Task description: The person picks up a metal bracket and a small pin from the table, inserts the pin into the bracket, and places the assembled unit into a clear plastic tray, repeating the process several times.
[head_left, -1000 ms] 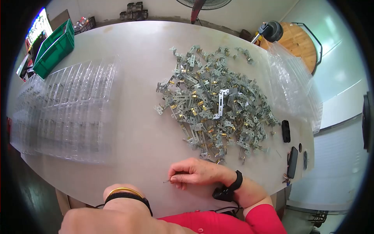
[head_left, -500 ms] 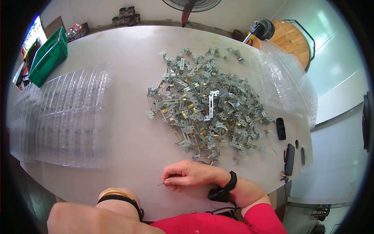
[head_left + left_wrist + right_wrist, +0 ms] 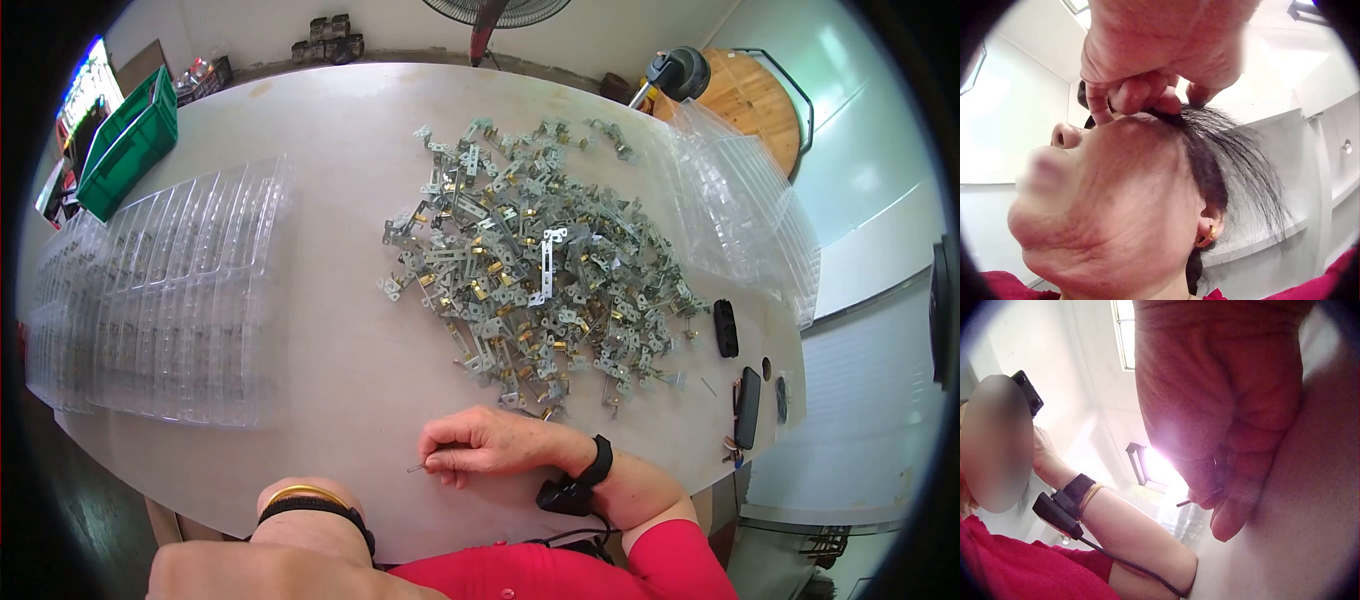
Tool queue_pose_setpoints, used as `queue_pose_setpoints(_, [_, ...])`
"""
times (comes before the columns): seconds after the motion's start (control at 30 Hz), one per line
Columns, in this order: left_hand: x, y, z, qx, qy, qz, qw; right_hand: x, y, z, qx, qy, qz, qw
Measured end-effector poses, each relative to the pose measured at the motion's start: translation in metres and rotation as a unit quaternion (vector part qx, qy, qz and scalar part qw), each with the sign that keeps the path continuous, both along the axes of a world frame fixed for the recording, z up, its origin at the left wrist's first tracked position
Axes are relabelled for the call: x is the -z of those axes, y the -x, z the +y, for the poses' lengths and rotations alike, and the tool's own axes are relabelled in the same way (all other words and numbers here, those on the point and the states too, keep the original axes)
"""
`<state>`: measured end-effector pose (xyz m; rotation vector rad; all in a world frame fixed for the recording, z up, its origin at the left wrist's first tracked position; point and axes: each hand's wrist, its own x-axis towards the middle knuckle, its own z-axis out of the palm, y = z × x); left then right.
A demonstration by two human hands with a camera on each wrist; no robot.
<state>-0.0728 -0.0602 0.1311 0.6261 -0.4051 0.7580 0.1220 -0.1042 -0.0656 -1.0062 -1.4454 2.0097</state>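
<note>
In the head view my right hand (image 3: 480, 445) rests low over the table, near the front of a big pile of metal brackets (image 3: 547, 268). Thumb and fingers pinch a thin metal pin (image 3: 415, 468), whose tip juts out leftward; the right wrist view shows the pin (image 3: 1184, 503) too. My left hand (image 3: 1160, 56) is raised to the side of the head, fingers bent against the temple beside dark hair (image 3: 1207, 147). I cannot tell whether those fingers grip anything. Close to the head camera, the left hand (image 3: 290, 575) fills the bottom edge.
Clear plastic trays (image 3: 180, 300) stand stacked at the left, with a green crate (image 3: 130, 145) behind. More clear sheets (image 3: 745, 205) lie at the right. A black case (image 3: 725, 328), a dark oblong object (image 3: 746, 408) and keys (image 3: 735, 455) lie near the right edge.
The head view swung slightly, so the scene shifted left and down, then back a little. The right hand keeps the pin in about the same spot; the left stays raised.
</note>
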Motion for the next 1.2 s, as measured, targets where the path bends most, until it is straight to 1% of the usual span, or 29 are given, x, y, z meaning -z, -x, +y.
queue_pose_setpoints(0.03, [0.003,-0.004,0.004,0.0,-0.001,0.0,1.0,0.0,0.0,0.0,0.0,-0.001,0.0,1.0])
queue_pose_setpoints(0.1, [0.013,-0.018,0.014,0.039,-0.067,-0.138,0.987,0.0,0.0,0.0,-0.002,-0.011,-0.004,1.0])
queue_pose_setpoints(0.13, [0.012,-0.012,0.015,0.04,-0.067,-0.138,0.987,-0.001,-0.001,0.0,-0.001,-0.011,-0.005,1.0])
queue_pose_setpoints(0.2, [0.009,0.003,0.018,0.016,-0.071,-0.048,0.996,-0.004,-0.001,0.0,-0.005,-0.009,-0.014,1.0])
queue_pose_setpoints(0.27, [0.013,0.0,0.014,0.006,-0.081,-0.07,0.994,-0.002,0.0,-0.001,0.001,-0.007,-0.009,1.0])
queue_pose_setpoints(0.33, [0.01,-0.008,0.005,0.007,-0.022,-0.075,0.997,0.0,0.001,0.0,0.007,-0.006,-0.003,1.0])
queue_pose_setpoints(0.37, [0.012,-0.009,0.005,0.007,-0.021,-0.074,0.997,0.0,0.001,0.0,0.008,-0.005,-0.001,1.0])
queue_pose_setpoints(0.43, [0.019,-0.012,0.006,0.042,-0.026,-0.141,0.989,0.002,0.001,-0.001,0.009,-0.003,0.001,1.0])
queue_pose_setpoints(0.47, [0.018,-0.011,0.009,0.042,-0.026,-0.141,0.989,0.002,0.001,-0.001,0.007,-0.004,0.003,1.0])
queue_pose_setpoints(0.63, [0.007,0.0,0.026,0.131,-0.116,-0.034,0.984,0.0,0.001,-0.001,0.012,-0.009,0.005,1.0])
queue_pose_setpoints(0.67, [0.007,0.0,0.024,0.131,-0.117,-0.035,0.984,0.0,0.001,0.0,0.011,-0.01,0.007,1.0])
queue_pose_setpoints(0.73, [0.009,-0.002,0.015,0.081,-0.024,-0.058,0.995,0.001,0.001,0.0,0.01,-0.012,0.008,1.0])
queue_pose_setpoints(0.97, [0.019,-0.006,0.013,0.039,-0.034,-0.113,0.992,0.003,0.001,-0.001,0.017,-0.009,0.012,1.0])
queue_pose_setpoints(1.03, [0.021,-0.014,0.024,0.071,-0.087,-0.197,0.974,0.003,0.001,-0.001,0.022,-0.012,0.014,1.0])
queue_pose_setpoints(1.1, [0.021,-0.014,0.022,0.064,-0.082,-0.191,0.976,0.002,0.0,0.0,0.004,-0.025,-0.008,1.0])
queue_pose_setpoints(1.2, [0.02,-0.011,0.017,0.043,-0.07,-0.171,0.982,0.0,-0.001,0.0,0.005,-0.032,-0.005,0.999])
